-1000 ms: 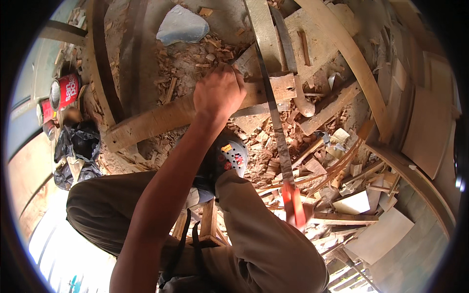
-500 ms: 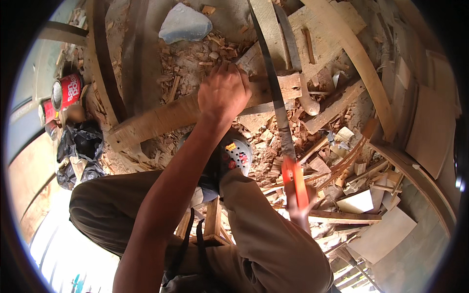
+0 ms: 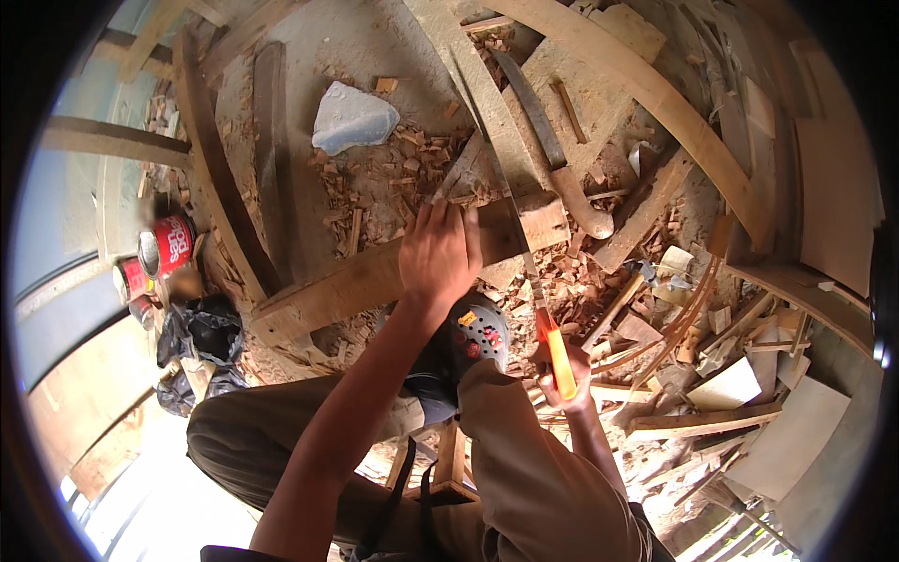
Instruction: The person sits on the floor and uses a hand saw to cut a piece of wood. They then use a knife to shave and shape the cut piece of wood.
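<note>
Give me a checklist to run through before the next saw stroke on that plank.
1. Left hand pressing the plank down: ok.
2. Right hand gripping the saw by its orange handle: ok.
3. Left fingers clear of the blade: not ok, they rest right beside it.
4. Foot in the grey clog bracing the plank: ok.
5. Blade seated in the cut: cannot tell, chips hide it.
6. Machete out of the stroke path: ok, it lies to the right of the blade.
</note>
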`<state>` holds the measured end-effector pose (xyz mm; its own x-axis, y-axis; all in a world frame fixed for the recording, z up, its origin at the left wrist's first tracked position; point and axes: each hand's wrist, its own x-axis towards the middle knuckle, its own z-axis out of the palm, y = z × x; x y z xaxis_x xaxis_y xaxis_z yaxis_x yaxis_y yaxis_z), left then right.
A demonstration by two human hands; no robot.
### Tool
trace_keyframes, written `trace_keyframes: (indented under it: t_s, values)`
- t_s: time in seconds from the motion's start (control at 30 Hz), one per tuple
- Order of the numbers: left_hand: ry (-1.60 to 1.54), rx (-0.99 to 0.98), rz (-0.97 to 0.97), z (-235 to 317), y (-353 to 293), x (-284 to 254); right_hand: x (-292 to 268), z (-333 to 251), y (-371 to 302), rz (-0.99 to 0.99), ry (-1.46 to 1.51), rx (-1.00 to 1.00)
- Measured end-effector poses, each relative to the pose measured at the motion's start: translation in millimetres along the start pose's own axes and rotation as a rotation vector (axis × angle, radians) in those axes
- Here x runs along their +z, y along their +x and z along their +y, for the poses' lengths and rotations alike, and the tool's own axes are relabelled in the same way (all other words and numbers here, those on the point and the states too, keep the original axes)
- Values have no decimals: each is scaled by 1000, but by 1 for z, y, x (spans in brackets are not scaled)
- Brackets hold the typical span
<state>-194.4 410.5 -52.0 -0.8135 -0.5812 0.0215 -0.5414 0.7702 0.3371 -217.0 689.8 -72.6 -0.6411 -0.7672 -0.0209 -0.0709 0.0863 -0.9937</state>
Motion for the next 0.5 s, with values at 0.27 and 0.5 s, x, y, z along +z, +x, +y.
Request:
trace_keyframes:
  t_s: [0.27, 0.5]
  values:
    - [91, 340, -58, -17, -21, -8, 7, -9, -1, 85, -40, 29]
    - [75, 247, -56, -20, -25, 5, 15, -5, -72, 169, -599, -76]
